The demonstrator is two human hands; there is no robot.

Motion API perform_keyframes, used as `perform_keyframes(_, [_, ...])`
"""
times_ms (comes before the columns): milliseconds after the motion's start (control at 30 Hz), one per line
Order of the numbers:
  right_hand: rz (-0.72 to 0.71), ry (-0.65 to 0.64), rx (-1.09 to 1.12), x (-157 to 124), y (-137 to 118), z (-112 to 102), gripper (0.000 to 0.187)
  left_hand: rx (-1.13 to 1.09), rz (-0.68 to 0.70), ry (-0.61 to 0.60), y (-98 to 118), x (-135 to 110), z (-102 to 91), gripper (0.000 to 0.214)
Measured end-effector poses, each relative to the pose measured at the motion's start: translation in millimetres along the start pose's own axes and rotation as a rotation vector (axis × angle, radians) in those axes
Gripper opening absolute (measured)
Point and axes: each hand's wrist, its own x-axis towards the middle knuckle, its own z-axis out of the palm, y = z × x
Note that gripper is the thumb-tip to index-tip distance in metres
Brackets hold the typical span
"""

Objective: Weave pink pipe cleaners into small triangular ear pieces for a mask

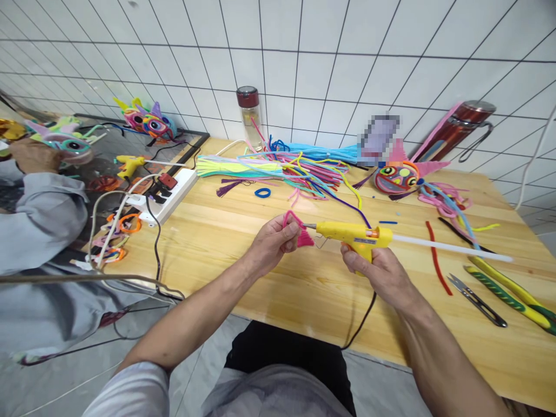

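Observation:
My left hand [274,242] pinches a pink pipe cleaner piece [306,237], bent to a loop at its top with a ribbed flat part below. Wrapped round the handle of a yellow hot glue gun [347,233] is my right hand [380,269]. The gun's metal nozzle points left and meets, or nearly meets, the pink piece; whether they touch I cannot tell. A long white glue stick [452,246] sticks out of the gun's back. Its black cord hangs down over the table's front edge.
Bundled pipe cleaners [243,168] lie behind my hands. A decorated fish-like figure [396,177] sits back right. Thread snips [478,301] and green-yellow pliers [508,292] lie at right. Left are a power strip [171,197], another glue gun [130,166] and a co-worker's sleeve [47,220].

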Motion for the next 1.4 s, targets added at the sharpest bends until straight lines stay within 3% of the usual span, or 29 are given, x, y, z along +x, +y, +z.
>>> perform_keyframes(267, [0.012, 0.0, 0.054, 0, -2, 1, 0.048, -0.007, -0.008, 0.005, 3, -1, 1.5, 0.062])
perform_keyframes(433, [0.014, 0.023, 0.271, 0, -4, 1, 0.051, -0.008, -0.009, 0.008, 1, 0, -1.3, 0.059])
perform_keyframes(633, [0.028, 0.194, 0.412, 7, 6, -1, 0.047, -0.001, -0.011, 0.002, 1, 0, -0.8, 0.058])
perform_keyframes(733, [0.104, 0.316, 0.224, 14, 14, -8, 0.045, 0.004, -0.005, 0.011, 1, 0, 0.7, 0.06])
perform_keyframes(833, [0.245, 0.387, -0.2, 21, 18, -14, 0.049, 0.003, -0.004, 0.006, 1, -1, 1.7, 0.06])
perform_keyframes(933, [0.426, 0.329, -0.67, 28, 17, -14, 0.059, -0.01, -0.011, -0.009, 0, -2, 2.6, 0.06])
perform_keyframes(1000, [0.522, 0.269, -0.869, 31, 13, -9, 0.066, -0.017, -0.011, -0.01, 0, -3, 3.5, 0.06])
perform_keyframes(1200, [0.621, 0.186, -1.054, 28, 1, 4, 0.07, -0.026, 0.02, -0.024, -3, -4, 6.5, 0.058])
perform_keyframes(1267, [0.544, 0.266, -1.024, 21, -6, 7, 0.061, -0.03, 0.034, -0.019, -5, -4, 7.7, 0.057])
perform_keyframes(1400, [-0.037, 0.416, -0.633, 7, -23, 26, 0.033, -0.044, 0.045, -0.033, -9, -5, 9.5, 0.054])
